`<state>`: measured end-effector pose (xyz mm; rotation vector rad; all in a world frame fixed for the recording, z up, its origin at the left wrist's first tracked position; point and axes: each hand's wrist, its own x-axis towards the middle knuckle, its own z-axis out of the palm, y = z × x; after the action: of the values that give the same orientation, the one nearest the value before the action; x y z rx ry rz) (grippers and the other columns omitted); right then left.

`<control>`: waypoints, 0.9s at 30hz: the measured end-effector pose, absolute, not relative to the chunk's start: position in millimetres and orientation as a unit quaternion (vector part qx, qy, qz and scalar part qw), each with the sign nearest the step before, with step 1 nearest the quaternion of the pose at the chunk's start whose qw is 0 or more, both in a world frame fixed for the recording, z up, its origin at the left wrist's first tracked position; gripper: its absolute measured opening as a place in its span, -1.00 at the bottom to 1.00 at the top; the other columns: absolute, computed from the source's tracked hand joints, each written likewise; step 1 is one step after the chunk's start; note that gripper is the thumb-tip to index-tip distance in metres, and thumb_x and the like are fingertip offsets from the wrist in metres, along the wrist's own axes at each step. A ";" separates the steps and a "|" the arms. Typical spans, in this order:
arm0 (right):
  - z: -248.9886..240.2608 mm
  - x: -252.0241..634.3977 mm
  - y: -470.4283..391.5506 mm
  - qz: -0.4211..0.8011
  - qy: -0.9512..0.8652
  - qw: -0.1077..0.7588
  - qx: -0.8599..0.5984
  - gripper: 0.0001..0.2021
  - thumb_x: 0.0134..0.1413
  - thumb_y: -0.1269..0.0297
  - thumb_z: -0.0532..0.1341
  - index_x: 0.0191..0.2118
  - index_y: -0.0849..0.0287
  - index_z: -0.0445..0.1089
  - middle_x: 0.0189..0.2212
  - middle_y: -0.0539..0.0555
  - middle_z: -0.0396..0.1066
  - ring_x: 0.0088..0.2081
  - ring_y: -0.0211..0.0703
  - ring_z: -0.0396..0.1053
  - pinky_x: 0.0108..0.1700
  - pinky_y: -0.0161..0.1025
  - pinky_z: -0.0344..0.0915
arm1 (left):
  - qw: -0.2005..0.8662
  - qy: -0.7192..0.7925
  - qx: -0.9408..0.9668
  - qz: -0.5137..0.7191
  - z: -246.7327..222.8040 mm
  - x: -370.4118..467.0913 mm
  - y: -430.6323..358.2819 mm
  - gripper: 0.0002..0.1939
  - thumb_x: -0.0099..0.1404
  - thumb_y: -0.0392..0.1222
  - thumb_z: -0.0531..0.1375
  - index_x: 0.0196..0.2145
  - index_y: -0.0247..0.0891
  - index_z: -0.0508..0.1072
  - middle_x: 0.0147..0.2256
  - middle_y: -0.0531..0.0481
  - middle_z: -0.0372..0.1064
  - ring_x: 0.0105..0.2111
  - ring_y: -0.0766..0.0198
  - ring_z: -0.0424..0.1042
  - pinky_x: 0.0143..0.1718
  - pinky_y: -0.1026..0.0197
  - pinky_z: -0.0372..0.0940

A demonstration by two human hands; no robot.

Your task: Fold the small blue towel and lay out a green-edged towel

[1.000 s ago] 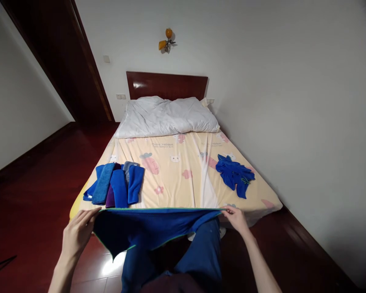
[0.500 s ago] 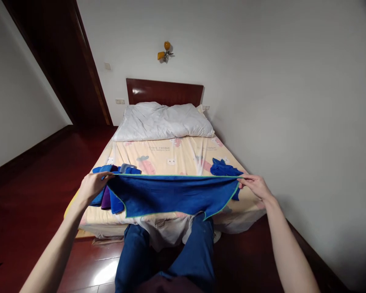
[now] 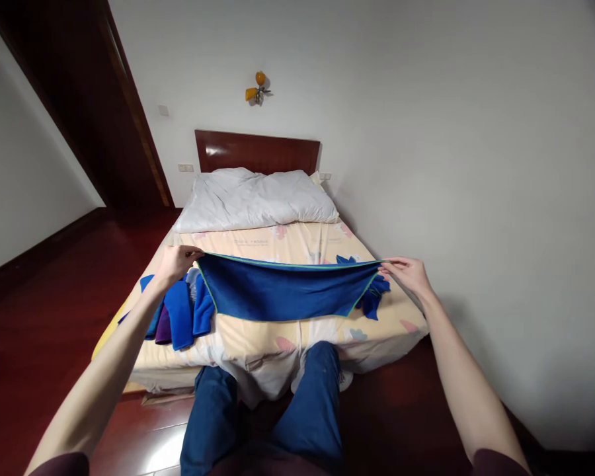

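Spanning the gap between both hands above the foot of the cartoon-print yellow bedsheet (image 3: 297, 244), the dark blue microfibre cloth with thin green edging (image 3: 282, 291) hangs taut along its top edge, pinched at one corner by the left hand (image 3: 176, 262) and at the other by the right hand (image 3: 409, 273), its lower edge sagging.

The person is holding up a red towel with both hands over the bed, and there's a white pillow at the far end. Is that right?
Not quite: the towel is blue, not red, with a thin green edge. The head view shows the left hand and right hand each pinching a top corner, stretching it over the bed. The white pillow does lie at the far end.
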<state>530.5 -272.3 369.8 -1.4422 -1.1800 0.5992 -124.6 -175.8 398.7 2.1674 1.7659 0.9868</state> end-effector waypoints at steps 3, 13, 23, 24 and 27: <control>367.0 532.3 -280.1 0.263 -0.502 0.562 -0.602 -0.33 -0.42 -0.25 0.56 -0.29 0.26 0.57 -0.44 0.20 0.61 -0.40 -0.04 0.61 -0.24 -0.18 0.60 | 0.073 0.588 0.737 0.324 399.4 -124.9 -179.1 -0.55 0.23 0.19 0.16 -0.29 -0.21 0.67 -0.40 -0.09 0.61 -0.48 0.13 0.56 -0.28 0.19 0.42; 386.4 550.0 -327.9 0.242 -0.525 0.482 -0.658 -0.35 -0.37 -0.27 0.52 -0.32 0.27 0.56 -0.60 0.10 0.51 -0.54 -0.16 0.46 -0.41 -0.22 0.49 | 0.141 0.560 0.787 0.218 441.5 -137.2 -215.6 -0.60 0.16 0.20 0.23 -0.34 -0.16 0.67 -0.47 0.01 0.58 -0.44 0.16 0.57 -0.35 0.28 0.40; 406.6 563.8 -320.4 0.208 -0.515 0.473 -0.684 -0.48 -0.33 -0.08 0.56 -0.32 0.26 0.57 -0.57 0.16 0.53 -0.54 -0.14 0.45 -0.36 -0.18 0.49 | 0.183 0.550 0.804 0.131 459.0 -125.6 -187.9 -0.73 0.16 0.07 0.34 -0.34 -0.17 0.68 -0.50 0.02 0.53 -0.42 0.19 0.55 -0.30 0.25 0.42; 404.6 562.2 -313.6 0.213 -0.512 0.471 -0.686 -0.52 -0.28 -0.03 0.56 -0.32 0.26 0.56 -0.55 0.17 0.54 -0.52 -0.13 0.47 -0.34 -0.18 0.50 | 0.185 0.550 0.804 0.127 454.2 -123.6 -179.3 -0.75 0.16 0.04 0.34 -0.34 -0.18 0.68 -0.50 0.02 0.53 -0.41 0.18 0.55 -0.28 0.25 0.42; 395.1 553.4 -284.0 0.228 -0.513 0.449 -0.695 -0.67 -0.13 0.13 0.52 -0.32 0.26 0.55 -0.51 0.18 0.56 -0.46 -0.07 0.53 -0.27 -0.16 0.54 | 0.204 0.553 0.798 0.121 438.3 -113.7 -150.9 -0.81 0.18 -0.06 0.33 -0.34 -0.19 0.68 -0.51 0.03 0.53 -0.43 0.21 0.55 -0.25 0.25 0.41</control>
<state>553.4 -284.0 395.1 -1.7185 -1.2698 0.5638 -113.7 -150.9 438.3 2.2270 1.5437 0.3380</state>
